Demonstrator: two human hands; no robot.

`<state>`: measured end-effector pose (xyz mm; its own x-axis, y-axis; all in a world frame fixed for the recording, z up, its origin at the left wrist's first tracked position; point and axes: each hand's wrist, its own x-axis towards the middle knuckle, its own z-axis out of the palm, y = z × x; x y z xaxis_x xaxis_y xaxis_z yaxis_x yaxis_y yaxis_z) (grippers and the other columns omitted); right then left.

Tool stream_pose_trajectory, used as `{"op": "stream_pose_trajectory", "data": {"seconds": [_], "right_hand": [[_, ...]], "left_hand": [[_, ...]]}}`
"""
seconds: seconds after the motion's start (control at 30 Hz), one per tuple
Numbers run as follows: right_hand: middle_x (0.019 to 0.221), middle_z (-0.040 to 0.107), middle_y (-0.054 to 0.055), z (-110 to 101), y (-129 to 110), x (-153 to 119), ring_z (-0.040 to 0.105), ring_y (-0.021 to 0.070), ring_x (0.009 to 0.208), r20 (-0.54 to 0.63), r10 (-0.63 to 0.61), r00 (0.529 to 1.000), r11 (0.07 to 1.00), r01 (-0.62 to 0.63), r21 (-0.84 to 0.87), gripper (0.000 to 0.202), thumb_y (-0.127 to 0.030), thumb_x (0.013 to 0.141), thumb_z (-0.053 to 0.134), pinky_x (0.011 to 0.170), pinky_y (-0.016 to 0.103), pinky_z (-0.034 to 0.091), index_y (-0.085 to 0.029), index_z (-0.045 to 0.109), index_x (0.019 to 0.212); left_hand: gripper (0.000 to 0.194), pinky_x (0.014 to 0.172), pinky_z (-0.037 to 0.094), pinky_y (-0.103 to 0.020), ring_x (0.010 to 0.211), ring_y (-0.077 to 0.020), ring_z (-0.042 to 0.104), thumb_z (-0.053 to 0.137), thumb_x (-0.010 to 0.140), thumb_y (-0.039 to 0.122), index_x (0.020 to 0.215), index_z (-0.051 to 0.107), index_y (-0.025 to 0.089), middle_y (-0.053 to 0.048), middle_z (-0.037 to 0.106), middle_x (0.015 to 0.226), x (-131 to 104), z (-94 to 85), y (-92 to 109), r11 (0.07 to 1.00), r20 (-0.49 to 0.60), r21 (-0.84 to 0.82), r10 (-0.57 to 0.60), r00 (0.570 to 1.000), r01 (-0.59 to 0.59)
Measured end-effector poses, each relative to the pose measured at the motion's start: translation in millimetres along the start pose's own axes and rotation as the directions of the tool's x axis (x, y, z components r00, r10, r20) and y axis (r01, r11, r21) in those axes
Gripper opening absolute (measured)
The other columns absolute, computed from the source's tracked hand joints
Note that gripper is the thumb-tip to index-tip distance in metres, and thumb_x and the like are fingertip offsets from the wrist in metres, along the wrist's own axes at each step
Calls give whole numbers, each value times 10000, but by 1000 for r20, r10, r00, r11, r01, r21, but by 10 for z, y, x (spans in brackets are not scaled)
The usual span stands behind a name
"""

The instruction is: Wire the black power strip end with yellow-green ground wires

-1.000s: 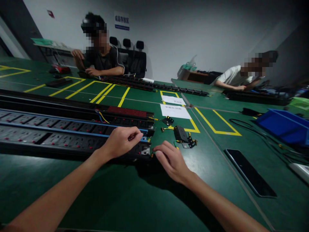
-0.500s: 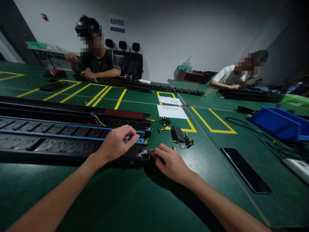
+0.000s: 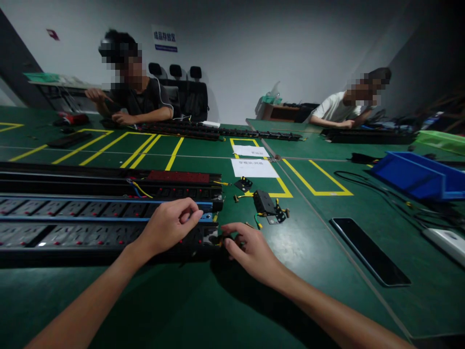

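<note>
Long black socket strips (image 3: 109, 235) lie side by side on the green table, their ends near the middle of the view. My left hand (image 3: 172, 223) rests over the nearer strips with its fingers curled; whatever is between the fingertips is hidden. At the near strip's right end, my right hand (image 3: 243, 242) has its thumb and fingers bent around a small dark part too shadowed to name. Just beyond that hand are a black module (image 3: 264, 202) with a yellow-green wire and a small black bracket (image 3: 243, 183).
A phone (image 3: 368, 252) lies at the right, near a blue bin (image 3: 417, 174), black cables and a white power strip (image 3: 446, 245). White papers (image 3: 254, 167) lie beyond the parts. Two people sit across the table, one left and one right.
The view has shifted slightly. My right hand's fingers have curled in at the near strip's end, where the index finger was stretched out before. My left hand stays over the strips.
</note>
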<state>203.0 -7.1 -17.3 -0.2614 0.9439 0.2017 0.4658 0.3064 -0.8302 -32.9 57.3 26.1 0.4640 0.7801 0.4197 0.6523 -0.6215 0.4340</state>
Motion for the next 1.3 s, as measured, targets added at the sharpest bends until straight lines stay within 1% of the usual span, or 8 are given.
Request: {"op": "stream_pose_trajectory", "data": {"seconds": [0.13, 0.3, 0.5, 0.6, 0.7, 1.0, 1.13, 1.3], "right_hand": [[860, 712, 23, 67, 85, 44, 663, 128, 632, 116, 127, 985, 966, -149, 209, 228, -196, 913, 534, 601, 242, 506, -174, 663, 1100], [849, 692, 22, 99, 140, 94, 648, 133, 687, 107, 106, 989, 922, -138, 361, 145, -219, 878, 595, 635, 246, 519, -166, 644, 1004], [806, 691, 6, 124, 157, 119, 637, 134, 689, 7, 93, 996, 978, -92, 186, 139, -204, 876, 587, 627, 238, 485, -180, 652, 997], [725, 678, -6, 82, 120, 144, 606, 128, 638, 30, 112, 993, 993, -113, 39, 89, -209, 869, 593, 575, 222, 422, -176, 675, 879], [654, 642, -15, 35, 77, 169, 549, 114, 589, 67, 103, 992, 993, -99, -62, 154, -218, 870, 592, 533, 213, 350, -169, 659, 740], [651, 601, -38, 4, 60, 156, 530, 101, 578, 97, 7, 995, 1000, -7, -5, 88, -184, 860, 594, 554, 209, 350, -169, 640, 787], [681, 637, -27, 21, 66, 159, 559, 112, 598, 90, 56, 994, 998, -55, -15, 25, -194, 832, 646, 554, 208, 368, -176, 646, 816], [719, 658, -15, 65, 156, 176, 573, 108, 601, 135, 114, 984, 986, -129, 108, 26, -172, 823, 655, 542, 201, 391, -170, 638, 843]], "left_hand": [[208, 574, 328, -239, 535, -94, 470, 555, 937, 327, 800, 620, 184, 58, 467, 594, -6, -3, -1, 1000, 49, 20, -12, 999, 11], [165, 576, 318, -240, 557, -102, 496, 578, 918, 325, 834, 644, 200, 57, 488, 599, -16, -15, -11, 998, 135, 62, -36, 990, 27], [123, 565, 311, -236, 564, -106, 515, 595, 889, 298, 839, 667, 211, 55, 509, 599, -1, -11, -3, 997, 157, 80, -12, 988, 0], [124, 555, 305, -236, 560, -108, 518, 597, 888, 304, 836, 665, 213, 55, 516, 595, -1, -9, -4, 996, 154, 84, -9, 988, -4], [131, 552, 303, -235, 555, -108, 521, 597, 891, 315, 839, 665, 215, 55, 520, 594, -4, -8, -11, 995, 156, 98, -8, 988, -7], [138, 539, 298, -233, 534, -105, 524, 595, 885, 317, 826, 674, 220, 56, 548, 586, 9, 1, -21, 996, 160, 87, -17, 987, 3], [135, 533, 293, -235, 527, -107, 525, 594, 886, 316, 832, 673, 222, 54, 559, 583, 5, 1, -18, 996, 151, 92, -8, 988, -6], [121, 540, 290, -239, 531, -105, 521, 596, 886, 299, 833, 672, 222, 55, 564, 589, -3, 4, -19, 996, 161, 94, -8, 987, -7]]}}
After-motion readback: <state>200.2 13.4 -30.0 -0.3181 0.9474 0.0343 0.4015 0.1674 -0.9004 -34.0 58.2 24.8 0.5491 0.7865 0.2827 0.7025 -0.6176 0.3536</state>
